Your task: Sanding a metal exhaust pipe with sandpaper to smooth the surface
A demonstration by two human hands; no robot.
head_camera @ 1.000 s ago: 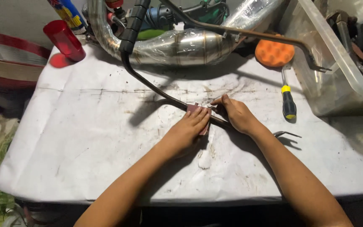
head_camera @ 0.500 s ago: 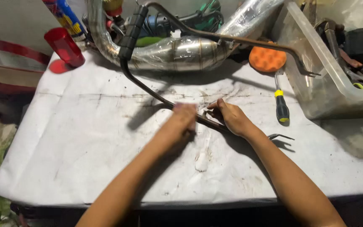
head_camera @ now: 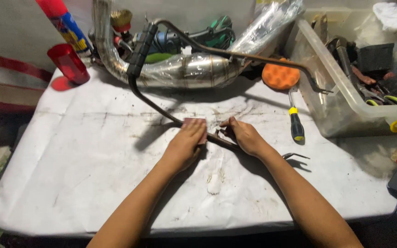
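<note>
Rusty bent metal bar [head_camera: 157, 103] lay across the white sheet [head_camera: 70, 165] so right hand [head_camera: 244, 136] pinned it w/ closed fingers while left hand [head_camera: 185, 142] gripped a pinkish sanding pad [head_camera: 195, 122] (prob. sandpaper) vs. it.

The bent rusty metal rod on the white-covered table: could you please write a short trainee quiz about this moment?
1. True or false: the left hand presses a small reddish abrasive pad onto the bent rusty metal rod.
2. What lies just right of the right hand? A) black-and-yellow screwdriver B) red plastic cup C) orange foam polishing pad
3. Fill in: the rod's far end carries a black ____ grip.

Key: 1 true; 2 A; 3 rubber.
</note>
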